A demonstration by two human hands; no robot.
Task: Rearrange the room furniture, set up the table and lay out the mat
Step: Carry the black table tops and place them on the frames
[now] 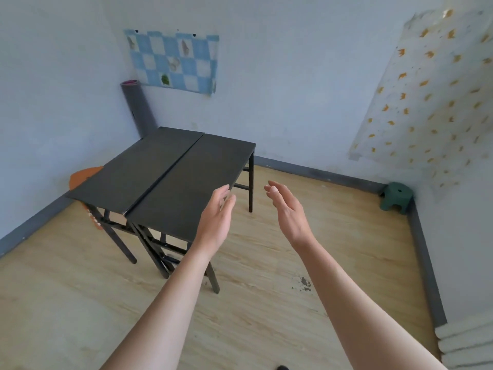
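Note:
A black folding table [149, 172] stands unfolded on its legs near the far left corner, its two top halves meeting at a seam. A rolled grey mat [138, 108] leans upright in the corner behind it. My left hand [216, 217] hovers with straight fingers at the table's near right edge, holding nothing. My right hand [288, 209] is raised beside it over the floor, palm turned inward, fingers relaxed and empty.
An orange seat [82, 176] pokes out behind the table's left side. A small green stool [397, 196] sits in the far right corner. White folded bedding [469, 345] lies at the lower right. Wooden floor stretches in front.

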